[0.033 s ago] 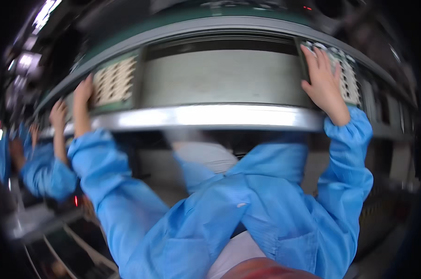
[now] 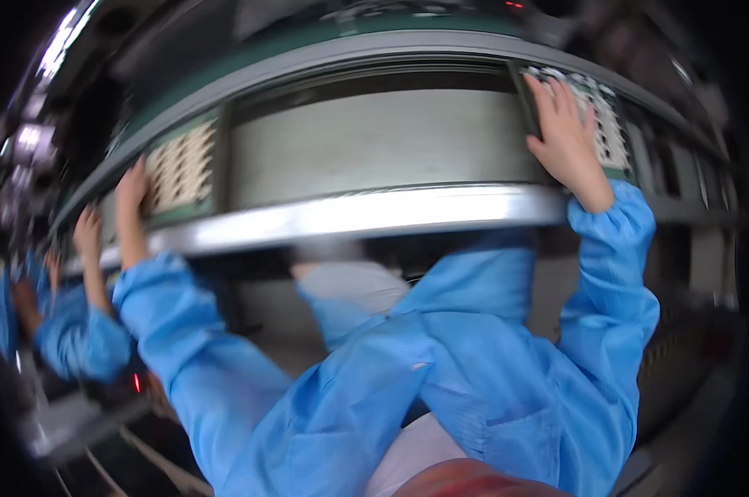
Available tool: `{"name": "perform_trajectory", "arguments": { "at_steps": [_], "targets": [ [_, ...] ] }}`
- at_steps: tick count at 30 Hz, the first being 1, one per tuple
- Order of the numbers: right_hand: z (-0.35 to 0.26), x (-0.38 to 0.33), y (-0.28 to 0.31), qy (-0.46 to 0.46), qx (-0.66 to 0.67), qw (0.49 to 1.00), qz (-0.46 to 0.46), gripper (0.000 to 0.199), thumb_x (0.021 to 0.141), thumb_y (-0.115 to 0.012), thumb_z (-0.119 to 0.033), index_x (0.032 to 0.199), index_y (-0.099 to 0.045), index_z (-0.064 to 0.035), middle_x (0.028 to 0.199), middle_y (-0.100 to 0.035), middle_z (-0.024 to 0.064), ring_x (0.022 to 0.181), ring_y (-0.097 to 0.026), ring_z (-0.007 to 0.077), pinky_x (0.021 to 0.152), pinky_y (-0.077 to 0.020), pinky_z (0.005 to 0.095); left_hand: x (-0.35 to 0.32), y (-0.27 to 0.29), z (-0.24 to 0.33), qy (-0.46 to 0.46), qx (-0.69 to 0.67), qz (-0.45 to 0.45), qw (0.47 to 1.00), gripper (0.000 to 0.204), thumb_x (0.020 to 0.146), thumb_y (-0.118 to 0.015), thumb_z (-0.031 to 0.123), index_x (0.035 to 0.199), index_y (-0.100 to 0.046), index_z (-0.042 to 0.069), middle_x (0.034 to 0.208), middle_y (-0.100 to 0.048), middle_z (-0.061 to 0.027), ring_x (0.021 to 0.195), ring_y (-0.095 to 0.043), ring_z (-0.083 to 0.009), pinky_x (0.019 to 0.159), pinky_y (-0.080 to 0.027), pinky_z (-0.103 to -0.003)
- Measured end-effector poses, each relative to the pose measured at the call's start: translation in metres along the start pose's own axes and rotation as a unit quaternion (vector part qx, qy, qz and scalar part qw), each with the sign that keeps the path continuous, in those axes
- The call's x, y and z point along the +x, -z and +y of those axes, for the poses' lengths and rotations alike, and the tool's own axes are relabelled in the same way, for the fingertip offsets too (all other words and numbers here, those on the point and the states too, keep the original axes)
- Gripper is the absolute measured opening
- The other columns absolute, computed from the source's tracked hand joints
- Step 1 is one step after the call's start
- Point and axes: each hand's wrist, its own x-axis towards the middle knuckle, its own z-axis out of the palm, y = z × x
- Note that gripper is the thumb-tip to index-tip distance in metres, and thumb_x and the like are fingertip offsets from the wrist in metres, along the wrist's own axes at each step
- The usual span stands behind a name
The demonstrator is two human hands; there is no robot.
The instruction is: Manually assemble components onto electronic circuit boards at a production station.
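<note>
Two perforated trays ride on a grey conveyor belt (image 2: 374,145), one at each end of the visible stretch. The right tray (image 2: 608,124), a green-framed grid of small pale cells, lies at the belt's right end, against the far rail. The right hand (image 2: 566,137) rests flat on its left portion, fingers (image 2: 556,95) spread and extended, palm down; nothing is pinched. The flat contact appears suited to steadying or sliding the tray rather than lifting it.

The left tray (image 2: 180,170), of the same kind, sits at the belt's left end, just inside the near rail (image 2: 366,214), a bright metal strip running along the front edge. The left hand (image 2: 132,195) is raised against the tray's left edge, fingers upright and loosely together; whether they curl around the frame cannot be told, since motion blur softens the outline.

Both arms wear blue sleeves (image 2: 614,282) with elastic cuffs and reach up across the near rail, which explains the wide stance: the trays are well apart, with bare belt between them.

At the far left, a second person's hand (image 2: 87,232), also blue-sleeved, touches the same near rail. A green housing (image 2: 308,37) arches along the far edge.
</note>
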Motion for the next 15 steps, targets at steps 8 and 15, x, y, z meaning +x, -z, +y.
{"name": "perform_trajectory", "arguments": {
  "at_steps": [8, 15],
  "targets": [
    [0.084, -0.012, -0.054, -0.33, -0.148, 0.932, 0.02, 0.092, 0.08, -0.082, -0.017, 0.157, -0.033, -0.0222, 0.155, -0.041, 0.0164, 0.148, -0.034, 0.0392, 0.113, -0.0187, 0.0783, 0.072, -0.055, -0.022, 0.17, -0.117, -0.11, 0.972, 0.09, 0.104, -0.028, 0.067, 0.109, -0.071, -0.013, 0.11, -0.066, -0.0385, 0.116, -0.061, -0.0511, 0.101, -0.046, -0.054],
    [0.141, -0.06, -0.048, -0.468, -0.317, 0.823, 0.057, 0.068, 0.086, -0.074, -0.018, 0.148, -0.047, -0.019, 0.14, -0.055, 0.0173, 0.137, -0.045, 0.0391, 0.108, -0.0224, 0.08, 0.056, 0.046, 0.059, 0.079, -0.131, -0.127, 0.98, 0.086, 0.103, -0.035, 0.066, 0.108, -0.071, -0.012, 0.111, -0.067, -0.0368, 0.114, -0.063, -0.05, 0.099, -0.047, -0.054]
  ]
}}
